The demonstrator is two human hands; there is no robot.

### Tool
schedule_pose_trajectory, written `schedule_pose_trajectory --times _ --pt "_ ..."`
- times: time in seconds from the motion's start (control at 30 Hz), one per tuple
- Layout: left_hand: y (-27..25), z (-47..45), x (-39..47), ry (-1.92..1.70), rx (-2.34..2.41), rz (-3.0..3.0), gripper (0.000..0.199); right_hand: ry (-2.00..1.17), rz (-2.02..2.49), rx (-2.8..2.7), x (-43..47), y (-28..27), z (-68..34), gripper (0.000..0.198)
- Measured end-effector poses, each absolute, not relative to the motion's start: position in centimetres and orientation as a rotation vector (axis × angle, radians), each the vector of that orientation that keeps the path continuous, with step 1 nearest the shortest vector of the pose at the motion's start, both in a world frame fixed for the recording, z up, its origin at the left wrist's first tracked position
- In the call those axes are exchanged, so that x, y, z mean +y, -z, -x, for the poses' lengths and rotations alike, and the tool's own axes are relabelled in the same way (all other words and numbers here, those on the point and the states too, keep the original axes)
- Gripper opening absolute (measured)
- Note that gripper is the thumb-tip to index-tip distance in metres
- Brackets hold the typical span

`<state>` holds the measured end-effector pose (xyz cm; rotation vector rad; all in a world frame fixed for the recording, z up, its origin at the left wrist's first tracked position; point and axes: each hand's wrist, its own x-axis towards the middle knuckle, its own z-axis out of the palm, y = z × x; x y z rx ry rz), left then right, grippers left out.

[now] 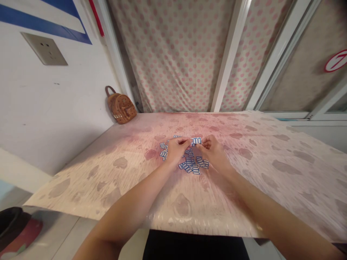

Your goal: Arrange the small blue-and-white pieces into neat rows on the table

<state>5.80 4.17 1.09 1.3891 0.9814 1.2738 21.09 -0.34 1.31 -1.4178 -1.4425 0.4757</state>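
On the table [271, 159], cards [189, 166] are scattered; one card [197, 141] is pinched by the left hand [177, 148], perhaps for steadiness, and flanked by the narrowed right hand [214, 150] (grip unclear).

Soft, muted light on your worktop [162, 195], shadow smudging beside your right forearm [257, 195], glare glinting off the near edge, and you're seeing wide-angle stretch at the sides, the cards [193, 167] slightly blurred

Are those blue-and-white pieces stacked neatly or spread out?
Spread out: the pieces lie at different angles, some overlapping, on the tablecloth near the left hand and right hand.
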Motion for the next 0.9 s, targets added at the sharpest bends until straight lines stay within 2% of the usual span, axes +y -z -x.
schedule_pose_trajectory --times 0.07,0.13,0.47,0.63,0.77,0.9 --pt "-1.5 -5.7 4.1 -1.267 0.998 -1.384 0.015 -0.314 1.434 -1.553 -0.4 -1.4 -21.4 0.042" --pt "-1.8 -5.6 3.9 -1.255 1.008 -1.367 0.013 -0.174 1.415 -1.697 -0.5 -1.6 -21.6 0.053" --pt "-2.0 -6.0 3.3 -1.215 0.942 -1.217 0.011 0.075 1.405 -1.919 -1.8 -3.1 -20.9 0.035" --pt "-2.0 -6.0 3.4 -1.197 0.923 -1.179 0.009 0.018 1.377 -1.917 -1.5 -2.9 -20.8 0.032" --pt "-2.5 -5.5 3.8 -1.227 1.002 -1.162 0.006 -0.158 1.370 -1.730 0.0 -2.1 -22.7 0.042" --pt "-2.9 -4.5 4.5 -1.270 1.063 -1.193 0.008 0.016 1.589 -1.688 1.6 -1.4 -26.1 0.023"
